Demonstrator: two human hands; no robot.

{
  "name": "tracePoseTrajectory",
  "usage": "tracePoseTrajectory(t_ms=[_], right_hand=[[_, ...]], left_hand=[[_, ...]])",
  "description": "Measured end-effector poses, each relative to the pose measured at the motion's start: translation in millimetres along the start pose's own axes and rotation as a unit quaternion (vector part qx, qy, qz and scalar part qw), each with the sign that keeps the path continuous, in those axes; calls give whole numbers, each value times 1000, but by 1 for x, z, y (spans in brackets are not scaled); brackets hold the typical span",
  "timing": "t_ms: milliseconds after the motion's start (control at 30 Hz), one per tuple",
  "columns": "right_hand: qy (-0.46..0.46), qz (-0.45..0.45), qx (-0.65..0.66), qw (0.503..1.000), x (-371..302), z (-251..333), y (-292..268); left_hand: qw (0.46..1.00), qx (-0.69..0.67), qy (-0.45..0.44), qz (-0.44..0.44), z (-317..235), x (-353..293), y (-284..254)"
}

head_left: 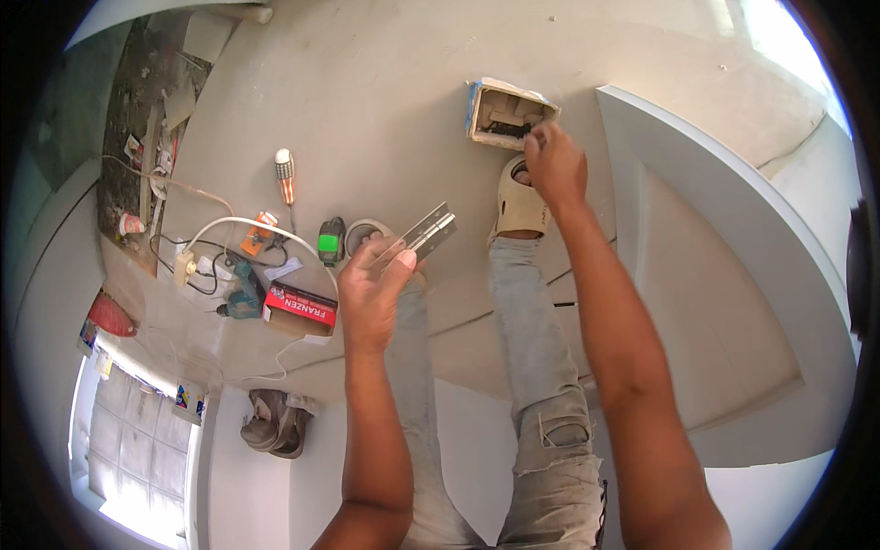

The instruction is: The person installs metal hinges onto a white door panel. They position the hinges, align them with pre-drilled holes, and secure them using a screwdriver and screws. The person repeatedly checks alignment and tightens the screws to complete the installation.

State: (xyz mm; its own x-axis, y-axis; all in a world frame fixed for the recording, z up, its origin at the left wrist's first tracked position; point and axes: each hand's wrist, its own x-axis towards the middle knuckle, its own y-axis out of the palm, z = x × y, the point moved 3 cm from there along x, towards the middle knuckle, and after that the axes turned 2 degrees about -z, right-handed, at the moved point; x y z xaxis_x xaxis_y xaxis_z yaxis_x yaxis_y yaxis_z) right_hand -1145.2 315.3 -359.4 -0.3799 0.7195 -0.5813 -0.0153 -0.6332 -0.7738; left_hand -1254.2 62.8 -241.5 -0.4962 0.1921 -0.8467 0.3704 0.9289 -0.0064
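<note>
My left hand (374, 289) holds a silver metal hinge (431, 231) up between thumb and fingers, its pin barrel pointing away to the upper right. My right hand (556, 167) is at the near right corner of a small open box (500, 139) with blue on its left side. Its fingers are pinched together, and whatever they hold, if anything, is too small to tell. Dark small pieces, perhaps screws, lie inside the box. Just below the box is my right foot in a beige clog (521, 209); the left clog (367, 234) is partly covered by my left hand.
A white panelled door (706, 266) lies along the right. At left on the floor are a screwdriver (285, 174), a green-and-black tape measure (331, 240), a teal power drill (243, 293), a red box (300, 308), cables and a socket block (184, 268). Shoes (275, 423) stand lower left.
</note>
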Motion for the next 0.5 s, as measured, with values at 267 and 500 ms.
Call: tracePoseTrajectory(t_ms=[267, 500], right_hand=[[-114, 126, -294, 941, 59, 29, 38], [-169, 100, -324, 925, 60, 13, 29]], left_hand=[[996, 81, 24, 1, 4, 2, -9], [994, 94, 14, 58, 2, -5, 14]])
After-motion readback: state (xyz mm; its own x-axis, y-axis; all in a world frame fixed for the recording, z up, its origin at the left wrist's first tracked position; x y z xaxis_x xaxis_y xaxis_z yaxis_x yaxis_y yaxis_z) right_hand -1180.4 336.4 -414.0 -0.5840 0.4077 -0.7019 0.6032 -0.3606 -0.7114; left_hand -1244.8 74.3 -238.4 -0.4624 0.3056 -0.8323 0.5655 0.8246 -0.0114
